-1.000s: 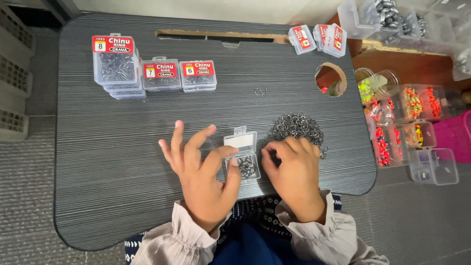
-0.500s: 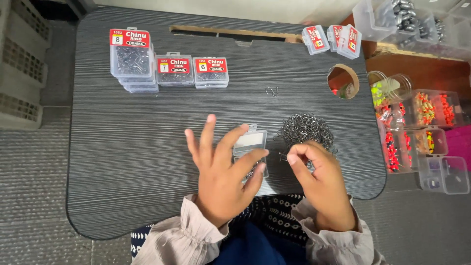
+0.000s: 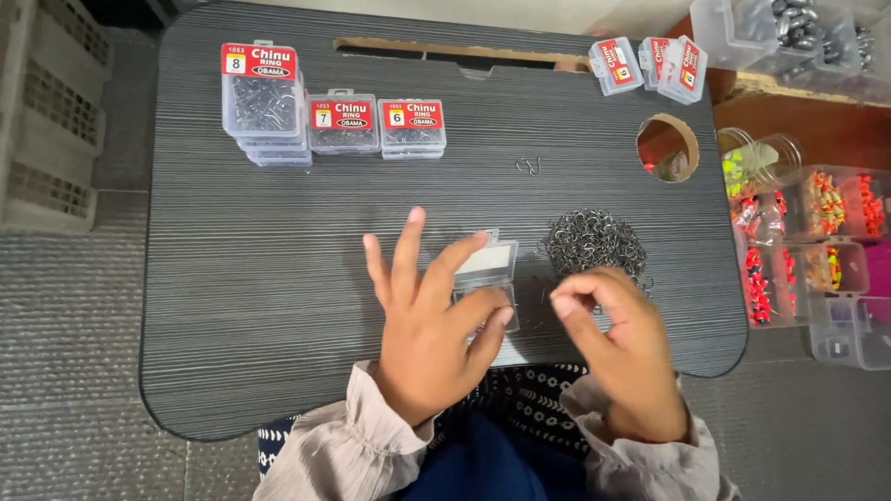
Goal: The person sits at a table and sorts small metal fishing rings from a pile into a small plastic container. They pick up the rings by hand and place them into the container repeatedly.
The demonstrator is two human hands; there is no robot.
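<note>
L hand (image 3: 432,329) spread on clear box (image 3: 485,271); R hand (image 3: 620,343) pinched shut just below hook pile (image 3: 594,239).

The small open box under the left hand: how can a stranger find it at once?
On the dark table, look near the front edge, beside the hook pile. The open box lies under the left hand; unlike the labelled boxes at the back, it is open and bears no red label.
</note>
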